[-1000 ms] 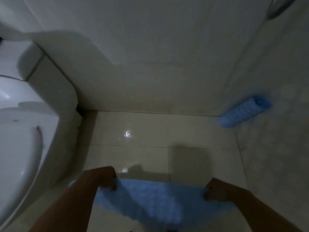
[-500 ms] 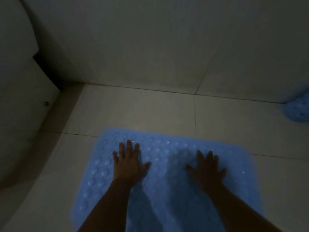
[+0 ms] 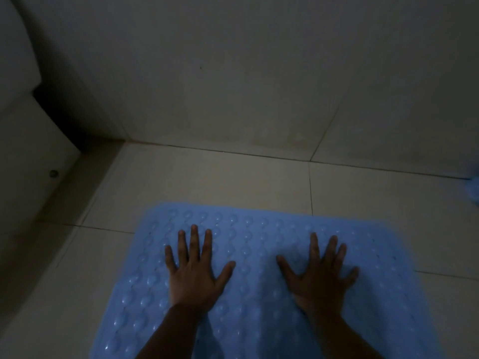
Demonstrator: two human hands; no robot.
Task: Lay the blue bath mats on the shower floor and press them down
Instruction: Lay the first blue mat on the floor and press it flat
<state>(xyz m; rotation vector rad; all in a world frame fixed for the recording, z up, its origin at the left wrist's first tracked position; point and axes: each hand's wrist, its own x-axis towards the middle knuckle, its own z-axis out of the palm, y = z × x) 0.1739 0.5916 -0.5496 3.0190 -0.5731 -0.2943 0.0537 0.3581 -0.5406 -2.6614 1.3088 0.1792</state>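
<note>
A blue bath mat (image 3: pixel 256 301) with rows of round bumps lies flat on the pale tiled shower floor (image 3: pixel 207 177), filling the lower middle of the view. My left hand (image 3: pixel 193 268) rests palm down on its left half, fingers spread. My right hand (image 3: pixel 320 273) rests palm down on its right half, fingers spread too. Neither hand holds anything. A sliver of a second blue mat (image 3: pixel 473 189) shows at the right edge, mostly out of view.
A tiled wall (image 3: pixel 233 86) rises beyond the mat. A pale toilet base (image 3: pixel 31 156) with a small round fitting (image 3: pixel 53 173) stands at the left, close to the mat's left side. The light is dim.
A second ago both hands gripped the mat's far edge above the floor. Now the mat lies flat and both palms rest spread on it; the view has shifted closer and lower.
</note>
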